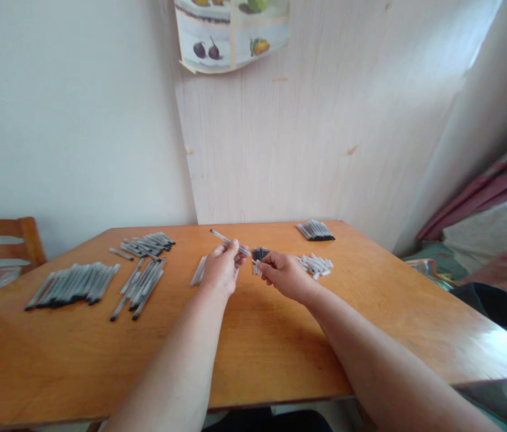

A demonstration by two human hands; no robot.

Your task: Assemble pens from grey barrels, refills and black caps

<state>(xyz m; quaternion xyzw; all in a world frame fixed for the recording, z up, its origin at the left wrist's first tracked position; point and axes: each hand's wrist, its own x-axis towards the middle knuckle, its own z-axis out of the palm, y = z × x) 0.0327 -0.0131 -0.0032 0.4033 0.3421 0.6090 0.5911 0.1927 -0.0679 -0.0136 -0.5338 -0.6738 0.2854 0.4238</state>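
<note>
My left hand (224, 269) is closed around a slim pen barrel (221, 236), clear with a dark end that points up and left. Its other end shows past the fingertips, towards my right hand. My right hand (287, 275) pinches a small whitish piece (255, 262), close to the near end of the barrel; whether the two touch I cannot tell. Behind the fingers lies a cluster of small black-and-white pen parts (260, 253). Short white pieces (317, 265) are heaped just right of my right hand. A few pale barrels (197, 271) lie beside my left wrist.
On the wooden table (271, 360), a wide row of pens (73, 283) lies at left, with a looser pile (143, 285) beside it and another pile (147, 244) behind. A neat pen stack (315, 230) is at back right. A chair (3, 243) stands left.
</note>
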